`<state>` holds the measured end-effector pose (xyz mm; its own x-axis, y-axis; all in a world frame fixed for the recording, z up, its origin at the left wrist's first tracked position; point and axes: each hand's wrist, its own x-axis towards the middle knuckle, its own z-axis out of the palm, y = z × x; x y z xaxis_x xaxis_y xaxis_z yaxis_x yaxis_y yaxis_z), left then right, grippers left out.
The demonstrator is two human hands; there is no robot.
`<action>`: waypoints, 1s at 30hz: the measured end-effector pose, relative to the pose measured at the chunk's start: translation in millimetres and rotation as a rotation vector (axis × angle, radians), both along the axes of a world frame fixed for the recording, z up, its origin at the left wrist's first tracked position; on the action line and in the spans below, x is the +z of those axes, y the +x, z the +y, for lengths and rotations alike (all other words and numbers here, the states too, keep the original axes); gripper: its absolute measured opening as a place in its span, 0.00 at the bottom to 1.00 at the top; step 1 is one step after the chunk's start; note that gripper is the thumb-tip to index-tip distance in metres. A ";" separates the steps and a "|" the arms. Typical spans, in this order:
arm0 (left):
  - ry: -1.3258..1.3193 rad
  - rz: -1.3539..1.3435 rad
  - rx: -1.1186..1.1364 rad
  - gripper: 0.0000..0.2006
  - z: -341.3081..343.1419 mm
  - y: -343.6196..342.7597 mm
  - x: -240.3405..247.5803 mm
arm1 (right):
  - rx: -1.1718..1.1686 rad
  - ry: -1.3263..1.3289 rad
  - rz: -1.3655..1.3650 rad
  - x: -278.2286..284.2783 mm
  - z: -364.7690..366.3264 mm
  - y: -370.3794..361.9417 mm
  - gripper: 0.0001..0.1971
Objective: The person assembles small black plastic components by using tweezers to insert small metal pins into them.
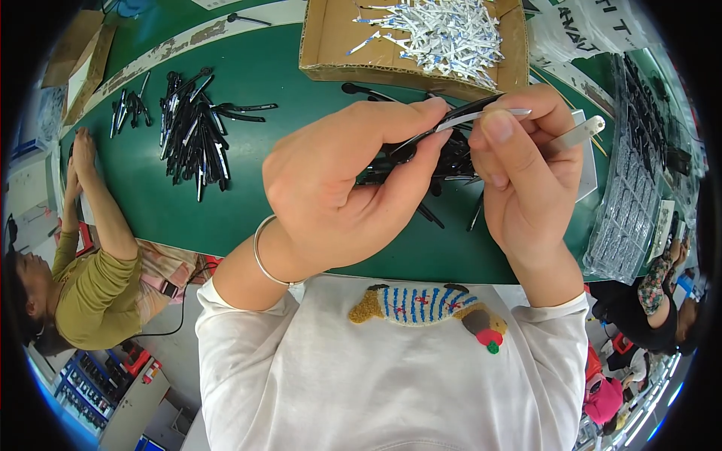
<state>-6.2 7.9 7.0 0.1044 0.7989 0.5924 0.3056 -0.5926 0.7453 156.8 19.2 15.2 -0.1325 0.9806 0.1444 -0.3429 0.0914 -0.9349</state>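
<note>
Close together above the green table, my two hands work on one slim, curved black part. My left hand pinches it between thumb and fingers. A narrow white strip runs along the part, and my right hand has its thumb and forefinger closed on the strip's end. A flat silver tool with a rounded end also sticks out of my right hand; its other end is mostly hidden. Beneath the hands lies a heap of black parts, partly covered by my fingers.
Beyond my hands stands a cardboard box with many white strips. A pile of black parts and a smaller one lie left. Clear plastic trays are at right. A co-worker sits at the left.
</note>
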 end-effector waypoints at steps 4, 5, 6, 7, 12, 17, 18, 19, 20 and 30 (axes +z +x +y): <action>-0.005 -0.006 -0.002 0.13 0.4 0.8 1.4 | 0.007 0.015 -0.007 0.0 0.0 1.2 0.03; -0.012 -0.010 0.002 0.13 0.2 1.0 2.1 | 0.008 0.023 -0.008 0.1 0.1 1.2 0.03; -0.020 -0.014 0.006 0.12 0.0 1.1 2.5 | 0.009 0.022 -0.008 0.7 0.0 1.0 0.03; -0.020 -0.015 0.006 0.12 0.0 1.3 2.5 | 0.000 0.014 -0.004 1.8 -0.3 0.6 0.03; 0.012 0.022 0.017 0.13 0.6 1.4 0.5 | -0.003 0.038 -0.008 -0.1 -0.3 0.4 0.03; 0.089 -0.008 0.077 0.11 6.7 4.8 -5.2 | -0.043 0.025 -0.031 1.9 -0.4 -3.0 0.03; 0.113 -0.056 0.122 0.09 7.7 6.2 -6.6 | -0.042 0.026 -0.031 1.4 -0.2 -3.6 0.03; 0.113 -0.058 0.120 0.09 8.0 6.4 -7.1 | -0.051 0.040 -0.034 0.0 0.1 -3.4 0.04; 0.113 -0.060 0.113 0.09 8.2 6.5 -7.6 | -0.059 0.053 -0.038 -1.0 0.1 -3.2 0.04; -0.240 -0.152 -0.095 0.13 -0.3 1.9 1.8 | -0.081 0.051 -0.005 -3.7 0.4 -5.2 0.06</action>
<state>-4.3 7.6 8.8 0.1096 0.9089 0.4023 0.1315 -0.4144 0.9005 151.6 19.7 11.5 -0.0536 0.9795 0.1940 -0.3277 0.1662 -0.9300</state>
